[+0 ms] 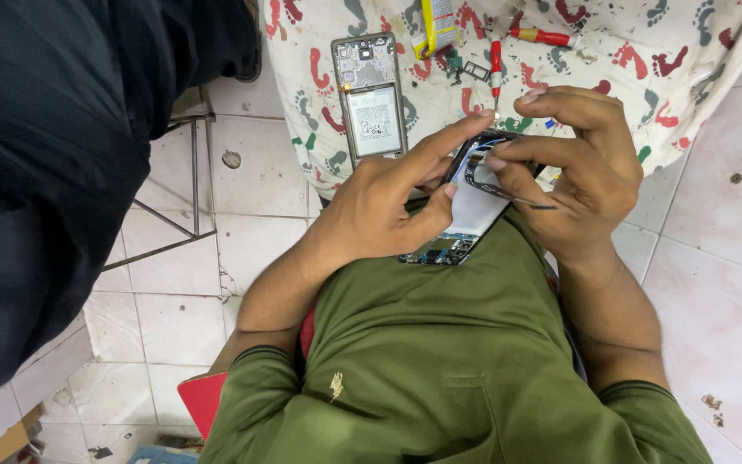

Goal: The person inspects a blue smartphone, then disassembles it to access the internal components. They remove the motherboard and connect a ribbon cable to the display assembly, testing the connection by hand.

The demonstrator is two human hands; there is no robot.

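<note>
Seen from above, you hold an opened black smartphone with a white inner panel and exposed circuit parts (474,202) over your lap, just above the chest of your olive-green shirt (448,361). Your left hand (380,202) grasps the phone from its left side, the fingers wrapped under the body and the index finger stretched along the upper edge to the top corner. Your right hand (581,167) is curled over the phone's top end, its fingertips pinching a thin dark metal tool, seemingly tweezers (521,198), whose tip points out to the right beside the phone's frame. The phone lies tilted, its top end toward the table and its lower end, with small green and blue components showing, toward your body. Ahead of your hands stands a table covered in a white cloth printed with red, green and grey footprints (646,103). On that cloth, well apart from the phone in your hands, lies a second opened phone with a grey frame and a pale battery facing up (371,99). Near it rest a red-handled screwdriver (496,64), another red and yellow-handled screwdriver (543,36) and a small yellow tube (438,24). The floor below is of white tiles (714,283), and a dark garment (53,163) fills the left of the view.
</note>
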